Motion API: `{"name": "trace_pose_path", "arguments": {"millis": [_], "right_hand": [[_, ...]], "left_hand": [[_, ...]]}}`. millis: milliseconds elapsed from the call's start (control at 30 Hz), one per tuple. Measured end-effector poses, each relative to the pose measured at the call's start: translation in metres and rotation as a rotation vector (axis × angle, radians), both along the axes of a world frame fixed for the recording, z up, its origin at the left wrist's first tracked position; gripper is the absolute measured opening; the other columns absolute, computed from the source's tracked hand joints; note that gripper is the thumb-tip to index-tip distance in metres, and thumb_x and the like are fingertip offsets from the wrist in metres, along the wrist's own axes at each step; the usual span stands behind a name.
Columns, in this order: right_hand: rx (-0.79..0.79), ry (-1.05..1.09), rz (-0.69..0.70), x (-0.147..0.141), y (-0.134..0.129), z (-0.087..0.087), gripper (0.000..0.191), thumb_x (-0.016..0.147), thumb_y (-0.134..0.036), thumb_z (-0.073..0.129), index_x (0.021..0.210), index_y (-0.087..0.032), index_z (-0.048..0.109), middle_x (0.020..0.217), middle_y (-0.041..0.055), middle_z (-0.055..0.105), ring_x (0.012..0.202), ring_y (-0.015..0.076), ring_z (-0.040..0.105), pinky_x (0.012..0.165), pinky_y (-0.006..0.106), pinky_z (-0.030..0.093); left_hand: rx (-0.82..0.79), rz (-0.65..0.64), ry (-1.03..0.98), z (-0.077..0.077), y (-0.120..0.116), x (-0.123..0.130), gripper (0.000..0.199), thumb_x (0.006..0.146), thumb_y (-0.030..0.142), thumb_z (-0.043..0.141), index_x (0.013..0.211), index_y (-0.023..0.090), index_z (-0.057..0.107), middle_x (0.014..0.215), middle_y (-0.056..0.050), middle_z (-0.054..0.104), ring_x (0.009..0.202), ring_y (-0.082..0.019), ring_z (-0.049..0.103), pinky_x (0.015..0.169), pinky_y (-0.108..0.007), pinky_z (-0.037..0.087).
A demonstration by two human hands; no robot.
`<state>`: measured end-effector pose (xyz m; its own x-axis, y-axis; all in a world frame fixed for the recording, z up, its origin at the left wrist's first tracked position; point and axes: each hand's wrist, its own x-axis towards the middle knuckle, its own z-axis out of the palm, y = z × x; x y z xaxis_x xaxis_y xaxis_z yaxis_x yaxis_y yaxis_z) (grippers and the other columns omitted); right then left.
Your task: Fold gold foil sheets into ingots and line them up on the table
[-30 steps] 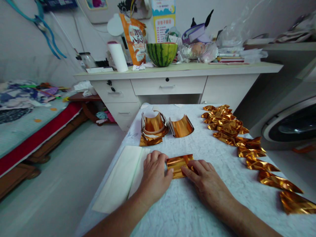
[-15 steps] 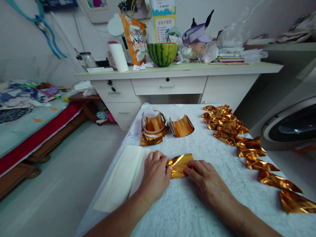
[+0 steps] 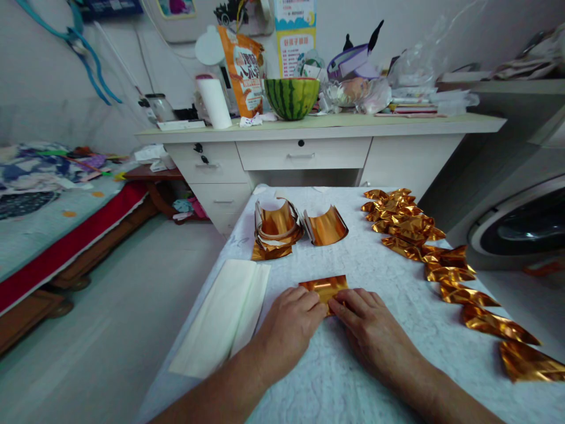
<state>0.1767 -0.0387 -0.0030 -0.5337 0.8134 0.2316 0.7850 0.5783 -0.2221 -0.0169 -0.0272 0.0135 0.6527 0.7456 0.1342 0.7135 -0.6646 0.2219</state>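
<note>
A gold foil sheet (image 3: 325,285) lies on the cloth-covered table in front of me. My left hand (image 3: 296,318) grips its near left part, with fingers bent and pressed together. My right hand (image 3: 368,321) pinches its right side, the fingertips close to those of my left. The sheet's near edge is partly hidden under both hands. Left of my left hand lies a stack of white paper (image 3: 220,318). Beyond the sheet stand a curled stack of gold foil (image 3: 276,227) and a smaller curled foil stack (image 3: 327,227).
Several folded gold foil pieces (image 3: 445,272) form a row along the table's right side. Behind the table is a white desk (image 3: 304,132) bearing a watermelon half (image 3: 291,99) and an orange pouch (image 3: 245,73). A bed (image 3: 88,221) is at left, a washing machine (image 3: 521,206) at right.
My left hand has shifted right and nearer along the foil sheet, from its left edge to its near side, close to my right hand. My right hand has barely moved.
</note>
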Motion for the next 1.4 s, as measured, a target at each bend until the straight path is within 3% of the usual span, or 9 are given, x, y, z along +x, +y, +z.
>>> {"name": "trace_pose_path", "arguments": {"millis": [133,233,300,533,667,833,1000,1133,1400], "right_hand": [[-0.051,0.008,-0.014,0.000,0.000,0.002,0.025,0.085,-0.007,0.057,0.102,-0.022,0.067,0.104,0.0074,0.067,0.092,0.0241,0.057,0.078,0.037,0.042],[-0.109,0.060,-0.043,0.000,0.001,0.005,0.024,0.087,-0.007,0.055,0.101,-0.023,0.067,0.105,0.0062,0.066,0.093,0.0233,0.056,0.079,0.037,0.042],[-0.140,0.101,-0.075,-0.001,0.002,0.006,0.023,0.089,-0.008,0.053,0.100,-0.023,0.067,0.104,0.0057,0.066,0.092,0.0225,0.056,0.079,0.037,0.042],[-0.203,0.156,-0.187,-0.008,0.006,0.007,0.017,0.094,-0.014,0.050,0.098,-0.023,0.064,0.099,0.0051,0.064,0.088,0.0220,0.054,0.076,0.037,0.040],[-0.205,0.164,-0.201,-0.009,0.006,0.005,0.015,0.094,-0.015,0.049,0.097,-0.023,0.061,0.098,0.0044,0.062,0.088,0.0222,0.053,0.077,0.037,0.038],[-0.237,0.140,-0.216,-0.010,0.008,0.006,0.013,0.092,-0.015,0.049,0.095,-0.023,0.059,0.098,0.0047,0.060,0.089,0.0225,0.052,0.076,0.036,0.038],[-0.278,0.061,-0.232,-0.015,0.013,0.014,0.012,0.086,-0.015,0.053,0.095,-0.022,0.057,0.101,0.0054,0.059,0.091,0.0234,0.052,0.076,0.036,0.038],[-0.242,-0.034,-0.293,-0.025,0.013,0.019,0.009,0.087,-0.027,0.056,0.094,-0.021,0.057,0.101,0.0078,0.059,0.090,0.0257,0.052,0.075,0.038,0.038],[-0.122,-0.087,-0.350,-0.037,0.006,0.014,0.028,0.086,-0.046,0.057,0.095,-0.020,0.058,0.097,0.0094,0.056,0.089,0.0294,0.050,0.077,0.042,0.036]], "left_hand": [[0.052,0.026,0.132,0.001,-0.015,0.006,0.022,0.089,0.007,0.049,0.100,0.018,0.064,0.093,-0.005,0.067,0.087,-0.022,0.061,0.077,-0.035,0.051],[0.100,0.054,0.251,-0.005,-0.029,0.011,0.038,0.084,0.005,0.049,0.120,0.007,0.060,0.116,-0.017,0.066,0.101,-0.029,0.064,0.086,-0.041,0.052],[0.113,0.066,0.298,-0.010,-0.036,0.013,0.047,0.084,0.010,0.050,0.130,0.003,0.054,0.133,-0.025,0.055,0.118,-0.035,0.057,0.093,-0.045,0.051],[-0.004,0.101,0.372,-0.014,-0.044,0.013,0.059,0.087,0.033,0.060,0.134,-0.001,0.049,0.142,-0.032,0.040,0.133,-0.042,0.041,0.102,-0.053,0.045],[-0.065,0.089,0.335,-0.008,-0.045,0.008,0.071,0.082,0.047,0.067,0.134,0.002,0.050,0.144,-0.030,0.038,0.135,-0.042,0.038,0.104,-0.052,0.044],[-0.061,0.037,0.348,0.000,-0.044,0.004,0.064,0.085,0.053,0.061,0.129,0.006,0.056,0.144,-0.027,0.041,0.136,-0.041,0.036,0.107,-0.052,0.040],[-0.001,0.015,0.317,-0.006,-0.045,-0.003,0.069,0.089,0.058,0.051,0.129,0.003,0.055,0.142,-0.030,0.042,0.134,-0.040,0.041,0.106,-0.050,0.042],[0.075,0.002,0.228,-0.018,-0.046,-0.009,0.067,0.093,0.057,0.045,0.131,0.003,0.053,0.140,-0.028,0.047,0.133,-0.037,0.044,0.103,-0.047,0.046],[0.162,0.046,0.203,-0.021,-0.047,-0.011,0.060,0.089,0.044,0.060,0.133,0.004,0.052,0.135,-0.024,0.054,0.128,-0.034,0.051,0.100,-0.043,0.050]]}}
